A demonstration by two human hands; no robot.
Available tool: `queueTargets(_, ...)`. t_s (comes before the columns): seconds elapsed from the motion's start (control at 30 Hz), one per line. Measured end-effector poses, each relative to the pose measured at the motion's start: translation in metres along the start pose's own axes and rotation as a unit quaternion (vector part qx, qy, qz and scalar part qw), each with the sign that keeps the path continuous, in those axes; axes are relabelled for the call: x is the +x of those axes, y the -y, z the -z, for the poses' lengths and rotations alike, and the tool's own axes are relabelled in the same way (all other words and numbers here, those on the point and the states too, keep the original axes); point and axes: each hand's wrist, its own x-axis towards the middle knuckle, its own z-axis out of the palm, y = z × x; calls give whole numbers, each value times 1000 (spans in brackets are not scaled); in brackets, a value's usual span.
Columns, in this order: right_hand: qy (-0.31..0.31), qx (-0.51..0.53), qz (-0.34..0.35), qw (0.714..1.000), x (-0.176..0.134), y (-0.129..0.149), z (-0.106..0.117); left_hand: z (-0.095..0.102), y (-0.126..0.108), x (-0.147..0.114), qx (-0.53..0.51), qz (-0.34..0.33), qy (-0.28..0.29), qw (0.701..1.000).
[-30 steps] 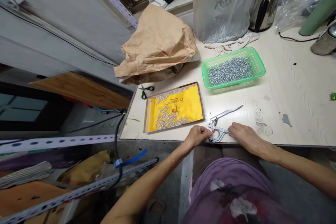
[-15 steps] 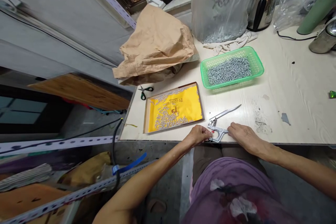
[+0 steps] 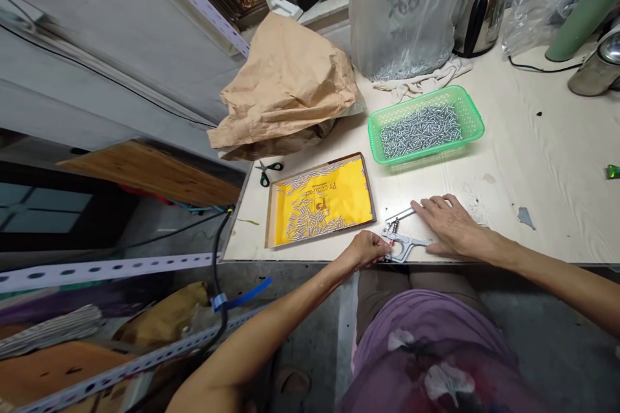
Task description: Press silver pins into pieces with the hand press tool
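Lying at the table's front edge are silver snap pliers (image 3: 405,244) with a spring and a small red part at the jaws. My left hand (image 3: 365,249) pinches something too small to make out beside those jaws. Across the handle ends lies my right hand (image 3: 448,226), fingers over the upper handle and thumb side by the lower one. Left of the pliers, a shallow box (image 3: 372,197) lined in yellow holds many small metal pieces (image 3: 307,221). Behind the pliers, a green plastic basket (image 3: 472,122) contains many similar metal pieces (image 3: 421,132).
Green-handled scissors (image 3: 266,173) lie by the box's far left corner. A crumpled brown paper bag (image 3: 290,84) stands behind it. Farther back are a clear plastic bag (image 3: 402,13), a cloth (image 3: 426,77) and a steel kettle (image 3: 484,6). A grey scrap (image 3: 526,217) lies at right.
My right hand has moved up from the lower handle's end, and its fingers now reach over the upper handle. The left hand stays at the jaws.
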Motion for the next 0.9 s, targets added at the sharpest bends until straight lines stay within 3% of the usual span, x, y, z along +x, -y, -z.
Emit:
queueTargets(0.23, -15, 43, 14, 999, -12, 4, -1, -1, -4, -3, 25, 14, -5, 1000)
queueTargets(0.3, -25, 64, 18, 997, -15, 4, -6, -3, -4, -8, 76, 1, -38, 996)
queueTargets(0.37, -35, 89, 20, 995, -19, 6, -11, -8, -4, -15, 158, -60, -123, 978)
queueTargets(0.43, -48, 106, 19, 993, -21, 8, -16, -16, -5, -19, 242, -163, -216, 932)
queueTargets(0.5, -62, 113, 21, 991, -23, 10, -19, -24, -8, -17, 310, -272, -245, 877)
queueTargets(0.6, -88, 118, 21, 989, -24, 10, -20, -34, -19, -4, 389, -395, -196, 809)
queueTargets(0.67, -90, 121, 10, 988, -26, 8, -20, -36, -27, 6, 425, -422, -165, 784)
queueTargets(0.8, -47, 73, -59, 994, -29, 6, -14, -34, -41, 17, 468, -393, -142, 778)
queueTargets(0.9, -27, 27, -73, 997, -29, 8, -11, -33, -47, 17, 476, -376, -136, 784)
